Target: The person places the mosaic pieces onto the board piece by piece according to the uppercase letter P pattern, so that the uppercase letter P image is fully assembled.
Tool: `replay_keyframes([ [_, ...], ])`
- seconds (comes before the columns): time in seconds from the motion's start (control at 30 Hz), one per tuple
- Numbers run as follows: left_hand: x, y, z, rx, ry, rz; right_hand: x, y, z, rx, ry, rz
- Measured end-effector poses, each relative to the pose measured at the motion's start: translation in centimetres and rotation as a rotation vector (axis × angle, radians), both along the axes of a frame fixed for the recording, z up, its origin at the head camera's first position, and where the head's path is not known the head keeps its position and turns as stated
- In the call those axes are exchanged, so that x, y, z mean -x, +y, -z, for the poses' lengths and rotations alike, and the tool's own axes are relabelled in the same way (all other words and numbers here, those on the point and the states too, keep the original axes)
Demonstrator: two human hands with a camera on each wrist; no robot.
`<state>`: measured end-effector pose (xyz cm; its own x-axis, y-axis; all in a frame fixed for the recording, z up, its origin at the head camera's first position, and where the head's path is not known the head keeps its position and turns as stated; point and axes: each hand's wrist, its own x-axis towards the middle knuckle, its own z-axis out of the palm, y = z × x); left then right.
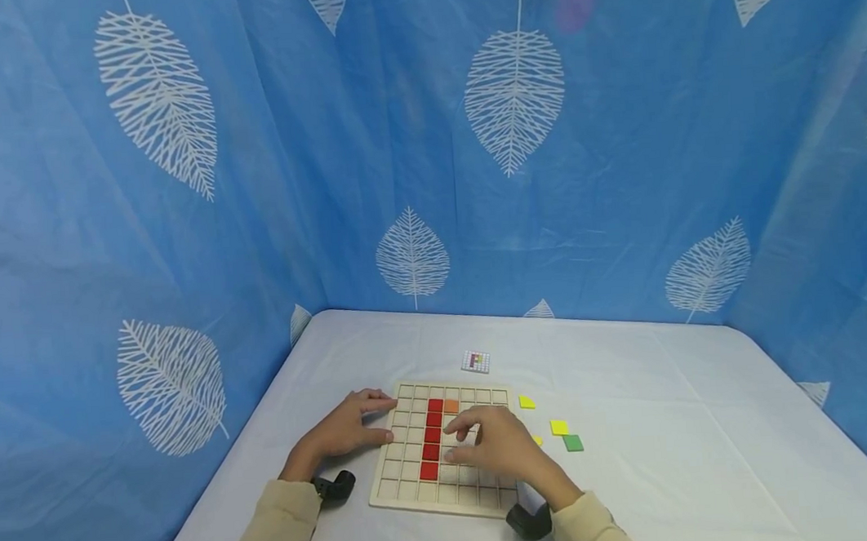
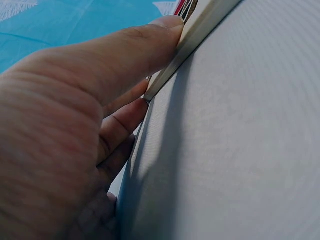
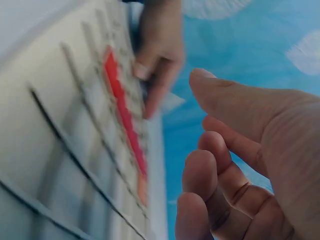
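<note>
Okay, your left hand [image 1: 344, 429] is resting against the left edge of the grid board [image 1: 431, 507], thumb and fingers spread wide, tips touching the rim. Your right hand [image 1: 497, 443] is hovering over the board's right half, fingers loosely bent, thumb standing apart, nothing showing in the gap. Board is lying flat on the white tablecloth [image 1: 671, 454]. Five red tiles [image 1: 431, 451] are forming one column in its cells; an orange tile [image 1: 451, 406] is sitting just right of the top red. Off the right edge, a rounded yellow piece [image 1: 526, 401], a yellow square [image 1: 559, 427] and a green tile [image 1: 573, 443] are lying loose, the last two meeting at a corner. Pattern card [image 1: 476, 361] is lying beyond the far edge.
</note>
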<state>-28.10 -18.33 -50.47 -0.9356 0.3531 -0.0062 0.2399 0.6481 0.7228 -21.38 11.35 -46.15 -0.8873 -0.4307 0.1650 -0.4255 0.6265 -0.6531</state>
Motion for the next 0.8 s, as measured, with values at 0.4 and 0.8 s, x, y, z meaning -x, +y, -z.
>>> replay_keyframes([
  [0.4, -0.1, -0.2, 0.0, -0.020, 0.005, 0.010, -0.4, 5.2, -3.7, 0.095, 0.091, 0.073],
  [0.8, 0.0, 0.0, 0.0, -0.002, -0.005, 0.012, 0.5, 11.4, -3.9, 0.098, 0.104, 0.125],
])
